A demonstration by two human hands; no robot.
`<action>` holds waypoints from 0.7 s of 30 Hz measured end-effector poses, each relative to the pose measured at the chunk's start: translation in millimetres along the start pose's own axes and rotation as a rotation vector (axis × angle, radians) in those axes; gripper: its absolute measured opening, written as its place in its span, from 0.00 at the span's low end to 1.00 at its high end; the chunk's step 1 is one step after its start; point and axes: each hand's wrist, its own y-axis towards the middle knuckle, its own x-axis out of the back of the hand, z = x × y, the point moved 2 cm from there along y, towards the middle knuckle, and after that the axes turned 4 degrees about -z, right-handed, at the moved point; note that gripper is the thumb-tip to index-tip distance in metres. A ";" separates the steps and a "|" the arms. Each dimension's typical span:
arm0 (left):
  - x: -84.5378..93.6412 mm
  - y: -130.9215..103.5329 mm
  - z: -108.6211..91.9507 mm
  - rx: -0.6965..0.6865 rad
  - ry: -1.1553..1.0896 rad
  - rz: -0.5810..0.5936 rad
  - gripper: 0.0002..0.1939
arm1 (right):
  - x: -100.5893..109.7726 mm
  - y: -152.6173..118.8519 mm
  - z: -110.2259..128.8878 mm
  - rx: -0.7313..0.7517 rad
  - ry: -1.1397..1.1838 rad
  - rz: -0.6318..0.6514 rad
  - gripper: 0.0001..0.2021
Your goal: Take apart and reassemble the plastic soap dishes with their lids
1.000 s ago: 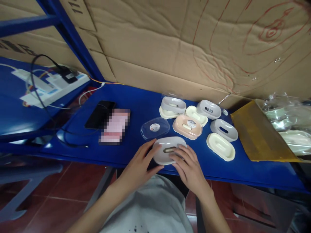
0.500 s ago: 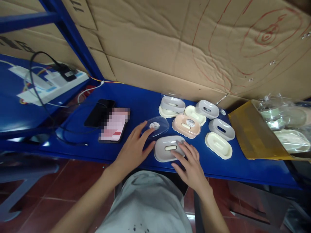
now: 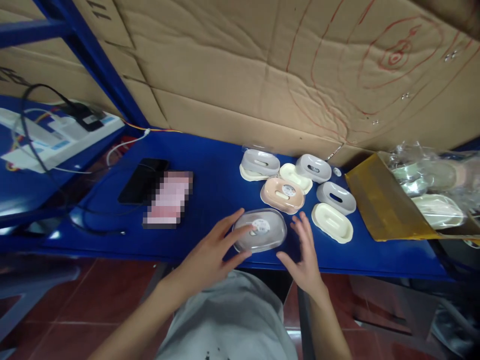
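- Reads "11" (image 3: 99, 9) in dark print on the cardboard wall (image 3: 210, 65), upper left.
- Turns illegible at far left, in dark characters (image 3: 11, 77) partly cut off.
- Too small to read on round white stickers (image 3: 262, 226), on clear lid (image 3: 273, 236) and peach dish (image 3: 272, 193).

Soft, diffuse indoor light washes over a blue tabletop (image 3: 213, 170), casting pale highlights along a clear plastic lid (image 3: 275, 222) and sharper glints on plastic bags (image 3: 423, 160) at right. White glare streaks the blue surface (image 3: 15, 194) at far left. Shadow deepens beneath the tabletop; wide-angle distortion stretches the blurry edges, and coarse pixelation masks a phone screen (image 3: 169, 199).
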 end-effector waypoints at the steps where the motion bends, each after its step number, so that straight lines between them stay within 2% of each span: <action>1: -5.1 -1.2 -1.2 -0.010 -0.007 0.032 0.24 | -0.9 1.0 0.1 0.014 -0.025 0.044 0.38; 3: -13.2 -1.0 0.2 -0.012 -0.011 0.058 0.25 | -4.5 3.3 1.5 0.064 -0.095 0.146 0.34; 5: -18.2 0.4 3.8 -0.002 -0.005 0.050 0.27 | -7.8 5.1 3.5 0.116 -0.152 0.188 0.33; 13: -26.3 -7.2 9.9 -0.002 0.015 -0.022 0.30 | -10.6 1.8 10.7 0.261 -0.259 0.144 0.37; 21: -27.6 -11.6 18.2 0.028 -0.101 -0.074 0.27 | -11.3 -0.1 13.3 0.321 -0.274 0.157 0.38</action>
